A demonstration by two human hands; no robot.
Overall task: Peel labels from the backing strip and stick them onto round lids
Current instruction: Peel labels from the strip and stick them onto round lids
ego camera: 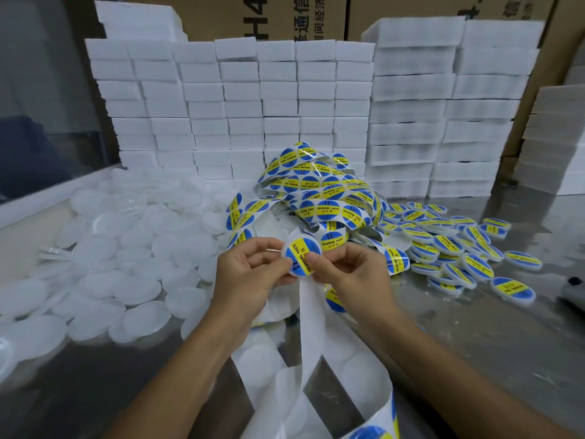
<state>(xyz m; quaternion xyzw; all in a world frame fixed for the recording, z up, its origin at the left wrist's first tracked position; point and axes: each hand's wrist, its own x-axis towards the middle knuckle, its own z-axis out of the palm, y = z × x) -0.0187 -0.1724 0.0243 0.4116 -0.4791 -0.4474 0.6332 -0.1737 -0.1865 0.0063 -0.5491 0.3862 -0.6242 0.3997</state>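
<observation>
To the left of the tangled label strip (319, 198), a wide heap of bare white lids (104, 264) lay on the steel counter (493, 350), none of them labelled as far as the view showed; judged by its spread, this was the larger share of the work and it was not yet done.

Just in front of the strip, the left hand (250, 280) held a round lid (302, 256) by its edge, fingers (253, 248) curled and clamped on the rim. A blue and yellow label reading "SOLDERING PASTE" covered the lid's face. The right hand (351, 274) met it from the other side, its thumb pressed on the label and its fingers bent behind the lid, so that hand too was closed on the lid. The step in hand seemed to be smoothing the label down.

Below the hands, the spent backing strip (311, 327) hung down toward the person, showing pale round patches where labels had been peeled away. The tangle itself carried many labels not yet used.

To the right of the strip, a smaller pile of labelled lids (449, 248) lay scattered on the counter, the finished part. Behind the strip, stacked white foam blocks (240, 99) stood against cardboard boxes (285, 14).
</observation>
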